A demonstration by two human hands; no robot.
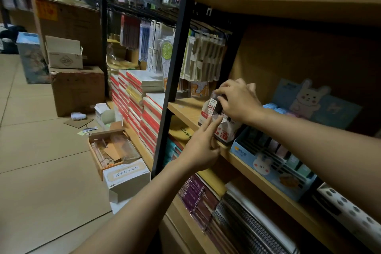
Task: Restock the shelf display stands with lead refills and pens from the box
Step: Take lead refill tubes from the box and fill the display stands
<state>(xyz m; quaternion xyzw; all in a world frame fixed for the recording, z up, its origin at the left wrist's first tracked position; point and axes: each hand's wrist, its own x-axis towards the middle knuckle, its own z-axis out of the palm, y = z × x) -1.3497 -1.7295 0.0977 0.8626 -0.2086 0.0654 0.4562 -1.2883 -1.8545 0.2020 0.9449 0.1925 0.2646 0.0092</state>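
A small white and red display stand (223, 132) marked 0.7 stands at the front edge of the wooden shelf (185, 109). My right hand (237, 101) reaches from the right and pinches a lead refill pack (212, 105) with a white and red label at the stand's top. My left hand (201, 146) is lower, its straight fingers pressing against the stand's front left side. An open box (111, 148) with clear packaging lies on the floor to the left. The stand's inside is hidden by my hands.
A blue rabbit-print display box (266, 161) with dividers sits right of the stand. Red and white notebooks (140, 109) are stacked left of the black shelf post (173, 80). Cardboard cartons (76, 88) stand on the tiled floor. Keyboards lie on the lower shelf.
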